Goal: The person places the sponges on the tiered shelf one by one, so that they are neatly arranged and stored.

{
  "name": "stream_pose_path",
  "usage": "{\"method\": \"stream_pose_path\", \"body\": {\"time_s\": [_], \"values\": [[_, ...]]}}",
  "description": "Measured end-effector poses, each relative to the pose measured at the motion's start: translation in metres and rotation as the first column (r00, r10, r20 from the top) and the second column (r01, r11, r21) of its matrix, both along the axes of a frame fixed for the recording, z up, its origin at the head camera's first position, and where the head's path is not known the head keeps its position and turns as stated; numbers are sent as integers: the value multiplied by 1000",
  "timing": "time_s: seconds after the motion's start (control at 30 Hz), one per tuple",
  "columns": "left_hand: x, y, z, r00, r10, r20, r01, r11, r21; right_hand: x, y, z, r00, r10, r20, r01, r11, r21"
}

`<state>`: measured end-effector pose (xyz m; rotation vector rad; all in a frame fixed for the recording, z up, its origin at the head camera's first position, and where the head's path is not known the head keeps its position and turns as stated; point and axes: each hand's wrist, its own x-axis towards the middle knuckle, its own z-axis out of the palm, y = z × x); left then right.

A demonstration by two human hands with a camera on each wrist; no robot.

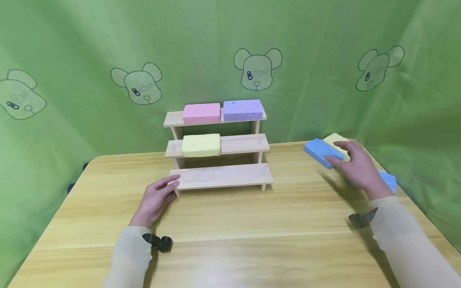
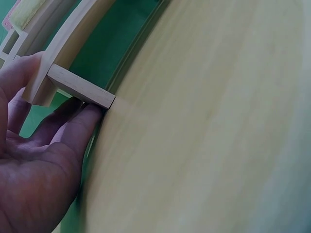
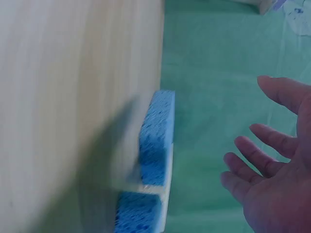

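Observation:
A three-tier wooden display stand [image 1: 230,176] stands on the table. My left hand [image 1: 156,200] holds the left end of its lowest step, with fingers on the board and against the leg [image 2: 82,86]. My right hand [image 1: 356,168] hovers with spread, gently bent fingers near a blue sponge [image 1: 318,149] at the table's right side. The right wrist view shows that hand [image 3: 277,160] apart from the blue sponge [image 3: 158,138]. A yellow sponge [image 1: 335,139] lies beside the blue one. Another blue sponge [image 1: 389,182] is partly hidden behind my right wrist.
On the top step sit a pink sponge [image 1: 201,113] and a purple sponge [image 1: 243,110]. A yellow sponge [image 1: 201,145] rests on the middle step. Green cloth [image 1: 201,48] with bear outlines hangs behind and beside the wooden table [image 1: 230,244].

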<state>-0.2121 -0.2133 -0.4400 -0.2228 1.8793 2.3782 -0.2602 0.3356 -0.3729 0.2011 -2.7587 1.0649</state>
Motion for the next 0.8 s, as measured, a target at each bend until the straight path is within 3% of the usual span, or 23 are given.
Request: {"method": "stream_pose_path", "body": {"time_s": [0.23, 0.6, 0.8], "values": [[0, 0, -2, 1000, -4, -2, 4, 1000, -4, -9, 15, -13, 996, -68, 62, 68, 998, 8], [0, 0, 0, 1000, -2, -4, 2, 1000, 13, -31, 22, -27, 996, -46, 71, 34, 987, 155], [0, 0, 0, 1000, -1, -2, 1, 1000, 18, -38, 19, -26, 986, -67, 156, 30, 973, 229]]}}
